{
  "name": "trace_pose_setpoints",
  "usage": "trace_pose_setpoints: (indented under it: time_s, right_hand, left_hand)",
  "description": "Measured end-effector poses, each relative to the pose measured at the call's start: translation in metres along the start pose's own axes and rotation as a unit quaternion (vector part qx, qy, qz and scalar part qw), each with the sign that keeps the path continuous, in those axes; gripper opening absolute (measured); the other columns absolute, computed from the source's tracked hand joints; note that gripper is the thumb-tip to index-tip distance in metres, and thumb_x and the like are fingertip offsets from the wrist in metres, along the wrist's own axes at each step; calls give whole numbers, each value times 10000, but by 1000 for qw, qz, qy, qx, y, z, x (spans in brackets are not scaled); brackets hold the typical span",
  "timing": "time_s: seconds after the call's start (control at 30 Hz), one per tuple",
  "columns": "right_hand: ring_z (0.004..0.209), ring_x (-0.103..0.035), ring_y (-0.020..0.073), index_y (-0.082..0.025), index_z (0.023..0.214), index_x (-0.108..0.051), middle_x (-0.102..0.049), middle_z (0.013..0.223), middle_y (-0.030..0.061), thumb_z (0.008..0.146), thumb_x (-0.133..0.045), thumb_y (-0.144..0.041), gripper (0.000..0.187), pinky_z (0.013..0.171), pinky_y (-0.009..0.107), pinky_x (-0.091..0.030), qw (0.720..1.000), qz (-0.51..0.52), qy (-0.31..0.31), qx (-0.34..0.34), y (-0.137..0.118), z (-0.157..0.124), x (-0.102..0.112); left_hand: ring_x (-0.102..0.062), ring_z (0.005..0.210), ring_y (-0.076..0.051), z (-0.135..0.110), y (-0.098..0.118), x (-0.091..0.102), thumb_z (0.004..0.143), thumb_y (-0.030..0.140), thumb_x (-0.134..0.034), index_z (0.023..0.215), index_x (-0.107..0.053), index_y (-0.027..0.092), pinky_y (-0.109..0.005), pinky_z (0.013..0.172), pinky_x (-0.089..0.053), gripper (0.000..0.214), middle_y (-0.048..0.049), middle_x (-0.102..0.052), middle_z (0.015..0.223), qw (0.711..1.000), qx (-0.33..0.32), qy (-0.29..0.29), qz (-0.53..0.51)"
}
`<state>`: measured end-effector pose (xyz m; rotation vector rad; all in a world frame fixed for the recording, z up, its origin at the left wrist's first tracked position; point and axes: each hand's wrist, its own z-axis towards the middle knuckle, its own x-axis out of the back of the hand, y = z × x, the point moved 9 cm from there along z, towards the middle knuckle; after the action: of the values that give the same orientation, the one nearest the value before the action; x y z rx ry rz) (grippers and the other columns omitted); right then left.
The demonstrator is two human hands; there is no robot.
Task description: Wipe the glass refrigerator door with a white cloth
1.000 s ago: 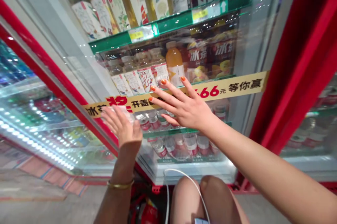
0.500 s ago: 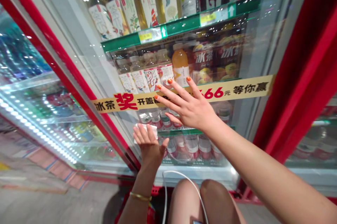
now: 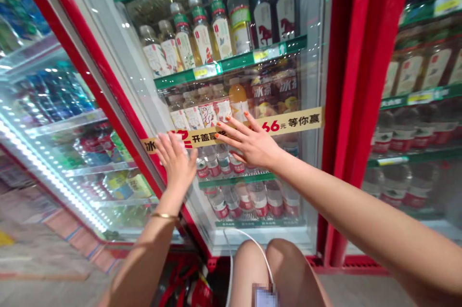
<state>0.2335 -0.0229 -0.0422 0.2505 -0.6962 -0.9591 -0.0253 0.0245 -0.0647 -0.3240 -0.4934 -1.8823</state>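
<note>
The glass door [image 3: 310, 18] of a drinks fridge, with a red frame [image 3: 108, 90], stands in front of the person. The right hand [image 3: 252, 146] is raised at the glass, and its fingers [image 3: 231, 130] are spread open and hold nothing. The left hand [image 3: 174, 160] is just beside it, with the fingers [image 3: 168, 146] a little bent. A pale thing [image 3: 183, 146] shows at them, but it is blurred, and I cannot tell if they grasp it. A yellow banner [image 3: 292, 123] crosses the glass behind the hands. Inside, bottles of drink [image 3: 202, 40] stand on green-edged shelves [image 3: 231, 64]. A gold bangle [image 3: 164, 216] is on the left wrist.
</note>
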Motion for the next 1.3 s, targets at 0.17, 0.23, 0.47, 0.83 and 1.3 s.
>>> trace_pose_setpoints:
  time_s: [0.17,0.23,0.47,0.83,1.3]
  right_hand:
    - [1747,-211,348,-386,1794,-165,-212,1863,28,1077,-603,-423,841,1411,760,-65,993,-50,60,-86,55,-40,42]
    - [1745,-202,371,-407,1790,-153,-204,1862,17,1080,-596,-440,838,1398,789,-86,991,-57,65,-101,67,-53,44]
    - [1749,-176,372,-454,1783,-89,-145,1871,-38,1077,-580,-431,861,1401,792,-73,990,-31,51,-125,72,-61,33]
    - [1751,-170,375,-474,1779,-137,-155,1876,-55,1062,-591,-432,849,1398,793,-56,989,-24,52,-133,74,-63,34]
    - [1721,-284,371,-421,1732,-397,-296,1825,-33,1073,-572,-488,685,1427,674,-41,988,-12,84,-133,75,-63,39]
  left_hand:
    - [147,1770,-358,81,52,31,1008,878,-369,1808,-179,206,-658,1417,63,1061,-158,-6,1910,994,-106,24,-20]
    - [44,1784,-361,47,82,-3,975,882,-460,1773,-325,231,-659,1427,20,1039,-141,-149,1900,974,-213,-77,-14]
    - [-407,1673,-320,9,77,-22,861,940,-578,1513,-675,285,-575,1433,-143,929,-56,-614,1664,894,-346,-284,-23]
    - [-362,1709,-280,3,80,-37,887,975,-489,1545,-649,385,-531,1448,-134,898,-13,-517,1753,843,-396,-363,36]
    - [-394,1694,-315,-11,99,-32,928,932,-475,1599,-612,320,-575,1427,-226,919,-47,-515,1755,861,-398,-313,-53]
